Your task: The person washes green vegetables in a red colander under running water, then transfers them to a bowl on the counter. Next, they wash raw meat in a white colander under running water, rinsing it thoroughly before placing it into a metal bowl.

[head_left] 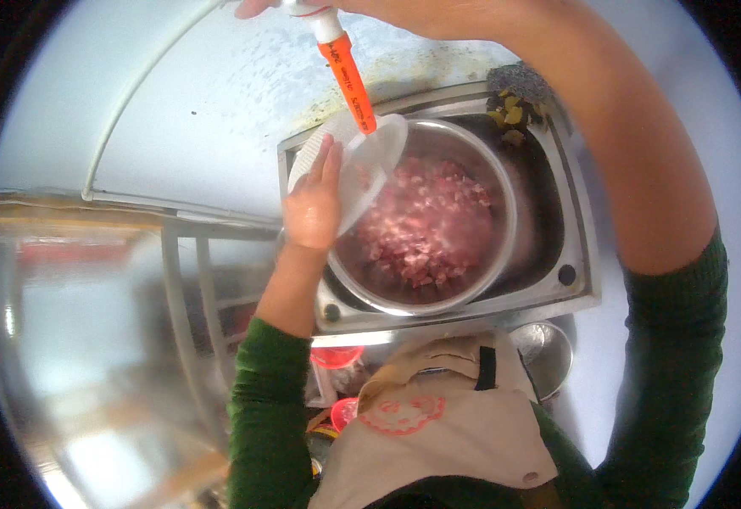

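My left hand (314,213) holds a white plastic basket (354,184), tilted at the left rim of a large stainless steel basin (509,223). Its fingers lie spread along the basket's outer side. Pieces of raw pinkish-red meat (428,223) lie in the basin, looking wet. An orange hose (348,83) hangs from a white tap (326,25), its end over the basket's mouth. At the top edge my right hand (377,7) reaches to the tap, fingers showing on its far side. The picture's edge cuts off most of that hand, so its grip is hidden.
The basin stands in a metal sink (583,254). A grey scouring pad (517,81) and yellowish scraps (510,114) lie at its back right corner. Below are a metal pot (545,359) and a red container (337,357). A metal frame (183,305) stands left.
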{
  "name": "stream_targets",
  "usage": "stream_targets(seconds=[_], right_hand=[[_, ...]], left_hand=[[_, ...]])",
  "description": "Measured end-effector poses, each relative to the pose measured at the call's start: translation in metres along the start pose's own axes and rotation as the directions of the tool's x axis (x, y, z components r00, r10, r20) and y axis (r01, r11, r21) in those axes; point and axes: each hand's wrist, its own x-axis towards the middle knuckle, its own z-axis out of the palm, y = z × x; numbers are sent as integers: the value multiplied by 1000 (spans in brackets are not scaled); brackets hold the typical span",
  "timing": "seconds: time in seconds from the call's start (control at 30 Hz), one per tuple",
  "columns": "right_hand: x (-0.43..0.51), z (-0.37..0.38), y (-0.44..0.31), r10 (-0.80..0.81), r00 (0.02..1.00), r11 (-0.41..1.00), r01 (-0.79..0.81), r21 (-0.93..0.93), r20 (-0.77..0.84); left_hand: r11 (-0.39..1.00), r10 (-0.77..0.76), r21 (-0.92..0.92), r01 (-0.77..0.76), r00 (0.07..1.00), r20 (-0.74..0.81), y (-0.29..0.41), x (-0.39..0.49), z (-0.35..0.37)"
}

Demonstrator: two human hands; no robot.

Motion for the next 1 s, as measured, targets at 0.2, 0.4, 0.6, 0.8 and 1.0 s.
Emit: stream_targets(seconds=[0.2, 0.4, 0.6, 0.8, 1.0], right_hand=[[2, -1, -3, 90, 994, 996, -91, 14, 66], [3, 0, -1, 48, 996, 999, -48, -2, 72], [3, 1, 0, 8, 1000, 1000, -8, 3, 23], [3, -1, 3, 11, 999, 999, -9, -38, 36], [0, -10, -8, 51, 997, 988, -42, -151, 58]], left_hand=[[928, 368, -35, -371, 928, -57, 18, -28, 2], [852, 483, -172, -494, 870, -103, 52, -24, 8], [841, 509, -122, -527, 848, -151, 65, 15, 17], [896, 419, -164, -413, 908, 4, 40, -4, 10], [995, 100, 6, -101, 990, 98, -9, -22, -8]])
